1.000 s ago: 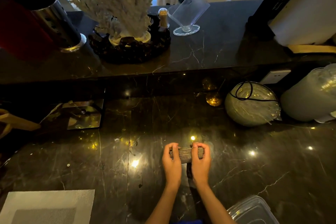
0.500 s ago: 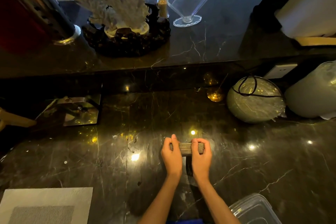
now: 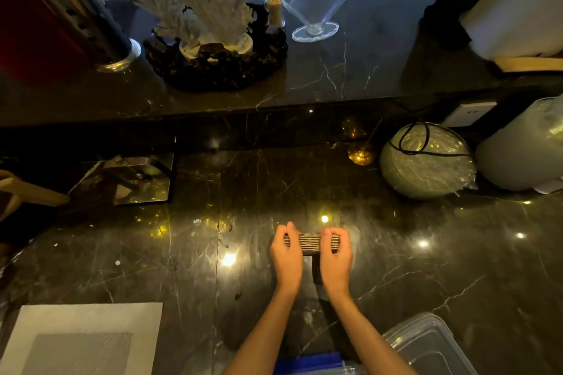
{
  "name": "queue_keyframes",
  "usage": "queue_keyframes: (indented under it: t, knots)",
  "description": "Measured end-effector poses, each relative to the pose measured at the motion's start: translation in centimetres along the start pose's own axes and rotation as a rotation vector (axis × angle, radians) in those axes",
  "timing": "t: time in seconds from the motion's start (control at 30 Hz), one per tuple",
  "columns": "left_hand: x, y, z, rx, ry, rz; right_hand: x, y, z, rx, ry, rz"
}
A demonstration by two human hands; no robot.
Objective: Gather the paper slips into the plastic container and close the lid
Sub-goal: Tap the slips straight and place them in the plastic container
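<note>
Paper slips (image 3: 310, 243) sit squeezed between both hands' curled fingers, left hand (image 3: 286, 253) and right hand (image 3: 335, 254) squaring the stack for carrying.

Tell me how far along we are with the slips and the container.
Done: the paper slips look gathered into one stack; no loose ones show on the dark marble counter. In hand: the left hand and right hand squeeze the stack's ends, edge-up on the counter. Left: the plastic container sits near the right forearm, no slips visibly inside; whether its lid is on is unclear.
</note>
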State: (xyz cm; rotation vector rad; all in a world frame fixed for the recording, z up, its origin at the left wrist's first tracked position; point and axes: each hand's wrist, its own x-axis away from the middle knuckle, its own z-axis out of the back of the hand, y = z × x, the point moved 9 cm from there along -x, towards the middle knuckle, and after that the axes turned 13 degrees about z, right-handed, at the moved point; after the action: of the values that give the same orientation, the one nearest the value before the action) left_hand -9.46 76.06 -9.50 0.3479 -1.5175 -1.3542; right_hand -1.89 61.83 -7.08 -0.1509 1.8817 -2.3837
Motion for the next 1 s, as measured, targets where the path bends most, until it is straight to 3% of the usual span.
queue_keyframes:
  t: [0.17,0.27,0.43,0.53,0.6,0.67,0.8,0.9,1.0]
  knots:
    - [0.2,2.0,-0.6,-0.086,-0.083,0.149,-2.1,-2.2,0.3,0.198,-0.09,-0.103]
    - [3.3,2.9,0.4,-0.258,-0.23,0.096,-2.2,-3.6,0.9,0.437,-0.319,-0.161]
    - [11.6,2.3,3.5,-0.416,-0.648,0.185,2.0,-8.4,1.7,0.735,-0.628,-0.029]
    - [16.6,2.7,4.8,-0.536,-0.686,0.109,6.1,-11.0,1.2,0.793,-0.712,0.105]
    - [18.7,2.5,5.9,-0.474,-0.653,0.086,8.5,-12.8,1.4,0.712,-0.69,0.161]
    - [19.9,1.9,8.1,-0.374,-0.562,0.127,10.1,-14.1,2.8,0.44,-0.608,0.124]
    - [21.6,-0.1,12.7,-0.141,-0.367,0.239,14.2,-12.6,7.8,-0.059,-0.325,-0.189]
    - [23.9,-1.6,12.7,-0.139,-0.396,0.263,20.3,-10.3,6.7,-0.238,-0.397,-0.429]
    - [26.0,-2.8,12.1,-0.148,-0.447,0.276,24.0,-10.5,5.2,-0.276,-0.465,-0.449]
